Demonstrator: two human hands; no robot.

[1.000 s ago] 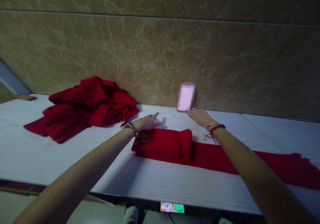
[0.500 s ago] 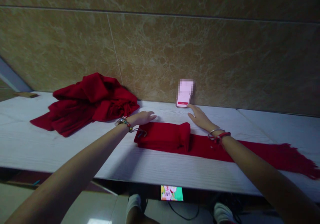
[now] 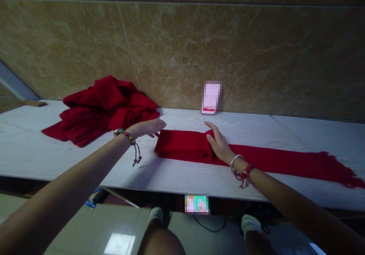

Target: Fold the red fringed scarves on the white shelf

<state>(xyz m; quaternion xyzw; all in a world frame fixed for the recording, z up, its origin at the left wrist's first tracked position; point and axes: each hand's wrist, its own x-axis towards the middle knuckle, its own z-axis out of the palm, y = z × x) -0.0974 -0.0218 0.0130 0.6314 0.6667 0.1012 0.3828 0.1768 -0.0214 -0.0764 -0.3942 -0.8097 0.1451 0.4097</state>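
Note:
A red scarf (image 3: 182,144) lies along the white tabletop, its left part folded into a thick flat stack. From the stack a single flat length runs right and ends in fringe. My right hand (image 3: 218,143) rests against the stack's right edge, thumb and fingers apart. Just beyond the stack's left end is my left hand (image 3: 149,127), its fingers stretched out and holding nothing; some fingertips are hidden beneath it. Left of that, a crumpled heap of red cloth (image 3: 105,110) sits against the wall.
A phone (image 3: 210,98) with a lit screen leans on the marbled tile wall (image 3: 176,49). A small wooden piece (image 3: 32,103) lies at the table's far left. Below the front edge, a bright screen (image 3: 197,204) and a dark cable (image 3: 211,230) show near my legs.
My right hand has come down and left from near the phone to the folded stack's right edge. My left hand has shifted left, off the stack's end. The view has tilted slightly.

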